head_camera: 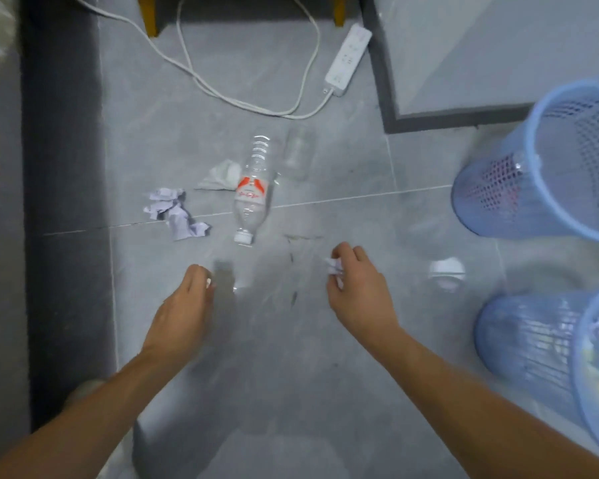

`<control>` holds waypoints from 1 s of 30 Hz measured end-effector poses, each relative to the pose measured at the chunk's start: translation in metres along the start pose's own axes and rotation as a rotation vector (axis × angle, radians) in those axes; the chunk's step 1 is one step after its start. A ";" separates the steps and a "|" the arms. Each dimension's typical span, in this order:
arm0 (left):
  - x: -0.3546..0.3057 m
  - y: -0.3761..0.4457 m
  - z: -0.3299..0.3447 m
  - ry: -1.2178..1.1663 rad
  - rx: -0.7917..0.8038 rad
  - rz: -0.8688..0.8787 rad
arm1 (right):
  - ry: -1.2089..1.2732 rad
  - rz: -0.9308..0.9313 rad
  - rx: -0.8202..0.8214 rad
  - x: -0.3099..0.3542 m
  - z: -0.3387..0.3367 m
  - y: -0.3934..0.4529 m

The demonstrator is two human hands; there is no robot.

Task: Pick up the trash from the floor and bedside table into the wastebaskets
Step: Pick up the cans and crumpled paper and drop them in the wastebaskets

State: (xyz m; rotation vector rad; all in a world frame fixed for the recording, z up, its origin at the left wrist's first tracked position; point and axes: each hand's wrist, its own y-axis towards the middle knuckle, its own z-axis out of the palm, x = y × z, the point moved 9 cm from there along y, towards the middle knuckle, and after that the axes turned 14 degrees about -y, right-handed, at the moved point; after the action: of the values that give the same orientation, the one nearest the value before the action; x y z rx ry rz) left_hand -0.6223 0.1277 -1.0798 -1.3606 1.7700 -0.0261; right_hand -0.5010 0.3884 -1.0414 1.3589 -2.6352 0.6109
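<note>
The right hand [355, 281] has its fingers curled around a small crumpled paper ball [335, 266], lifted just above the grey tiled floor [325, 340]. The left hand [184, 305] reaches down beside it; a speck of white shows at its fingertips, but whether they pinch anything cannot be told. Further out, toward the middle of the floor, a clear plastic bottle [253, 188] with a red label lies on its side, a white tissue [222, 176] touching it and a torn lilac paper wad [173, 212] near its left. A white power strip [348, 60] and cable lie beyond. At the floor's right edge stand two blue mesh wastebaskets: the far basket [519, 198] already holds a bottle, the near basket [533, 347] some paper. The job looks partway done; three pieces remain on the floor.
</note>
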 end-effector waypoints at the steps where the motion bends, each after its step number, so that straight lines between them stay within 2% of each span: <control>1: -0.029 -0.012 0.010 -0.011 0.012 0.076 | 0.065 0.036 -0.034 -0.008 -0.020 -0.018; 5: -0.166 -0.060 0.058 -0.072 0.072 0.303 | 0.259 0.189 -0.232 -0.059 -0.116 -0.089; 8: -0.289 -0.108 0.101 -0.131 0.144 0.446 | 0.316 0.352 -0.364 -0.133 -0.185 -0.141; 11: -0.389 -0.153 0.160 -0.101 0.242 0.580 | 0.366 0.579 -0.394 -0.222 -0.225 -0.188; 14: -0.452 -0.176 0.220 -0.043 0.314 0.615 | 0.465 0.714 -0.363 -0.294 -0.236 -0.209; 19: -0.483 -0.173 0.314 0.180 0.390 0.587 | 0.513 0.785 -0.208 -0.363 -0.217 -0.207; 23: -0.474 -0.165 0.349 0.347 0.502 0.476 | 0.455 0.777 0.105 -0.387 -0.194 -0.198; 26: -0.481 -0.180 0.326 0.358 0.478 0.562 | 0.301 0.752 0.200 -0.381 -0.206 -0.200; 28: -0.478 -0.190 0.293 0.322 0.408 0.653 | 0.244 0.697 0.146 -0.361 -0.225 -0.197; 30: -0.460 -0.188 0.253 0.274 0.349 0.645 | 0.252 0.638 0.086 -0.328 -0.242 -0.187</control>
State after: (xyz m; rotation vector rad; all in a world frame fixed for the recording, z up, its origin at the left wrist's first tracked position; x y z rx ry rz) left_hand -0.3097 0.5329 -0.8596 -0.5200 2.2377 -0.1666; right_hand -0.1763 0.6365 -0.8565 0.3817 -2.8195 0.8953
